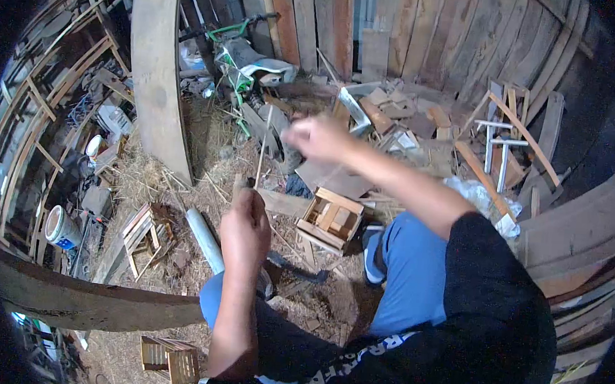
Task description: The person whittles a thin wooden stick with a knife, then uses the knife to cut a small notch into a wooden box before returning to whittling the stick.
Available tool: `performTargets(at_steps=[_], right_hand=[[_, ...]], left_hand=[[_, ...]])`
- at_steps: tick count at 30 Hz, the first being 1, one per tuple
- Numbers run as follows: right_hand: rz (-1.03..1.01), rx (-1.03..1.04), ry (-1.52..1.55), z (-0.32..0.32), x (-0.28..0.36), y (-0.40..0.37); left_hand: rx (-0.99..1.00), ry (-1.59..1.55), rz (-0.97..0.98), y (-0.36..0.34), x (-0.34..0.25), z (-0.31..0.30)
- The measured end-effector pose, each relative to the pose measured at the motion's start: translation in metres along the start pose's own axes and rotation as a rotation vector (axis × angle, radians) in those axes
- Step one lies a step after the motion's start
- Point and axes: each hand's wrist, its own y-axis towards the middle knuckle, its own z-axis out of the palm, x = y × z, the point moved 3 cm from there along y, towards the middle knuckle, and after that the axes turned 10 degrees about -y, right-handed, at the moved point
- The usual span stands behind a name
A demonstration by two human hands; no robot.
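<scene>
My left hand (245,227) is raised at the centre-left, its fingers closed around a small dark thing that I cannot make out. A thin pale stick (263,147) rises from just above its fingertips; whether the hand grips it is unclear. Motion blurs my right hand (318,138), up and to the right near the stick's upper part, and its fingers cannot be read. Below it on the ground, beside my shoe (373,258), sits a small wooden crate (309,229) with wood blocks inside.
A green and white motorbike (248,65) leans near the plank wall (429,37). Scrap wood (397,106) and a plastic bag (473,194) lie at the right. On the left are a white bucket (63,228), slatted crates (143,235) and a wide upright board (156,77).
</scene>
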Motion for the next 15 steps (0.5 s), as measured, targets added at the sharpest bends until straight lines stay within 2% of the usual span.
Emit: performTargets(at_steps=[1,3,4,5,7,8,10,12,15], right_hand=[[-0.272,-0.239,-0.009,-0.005,0.028,-0.025],[-0.384,-0.178,-0.228,-0.009,0.05,-0.032],[-0.237,-0.209,-0.109,-0.005,0.031,-0.012],[-0.086,-0.234,0.007,0.001,0.011,0.004],[-0.161,-0.162,-0.047,0.004,0.025,-0.015],[-0.214,-0.136,-0.087,-0.001,0.034,-0.021],[-0.298,-0.058,-0.223,-0.011,0.048,-0.028],[-0.024,-0.088,-0.084,0.011,0.001,-0.024],[0.323,-0.226,0.068,0.013,-0.097,0.028]], left_hand=[[-0.019,0.012,0.035,0.003,-0.002,0.0],[-0.033,0.051,0.084,0.003,-0.001,0.0],[-0.023,-0.015,0.006,0.004,0.01,0.002],[-0.014,0.004,0.029,-0.002,0.007,0.001],[-0.024,0.034,0.107,-0.001,-0.007,-0.003],[-0.127,0.08,0.247,0.0,-0.001,0.002],[-0.094,0.053,0.139,0.003,-0.008,-0.002],[-0.016,0.042,0.021,-0.001,0.001,-0.001],[-0.118,0.084,0.132,-0.003,-0.01,-0.002]])
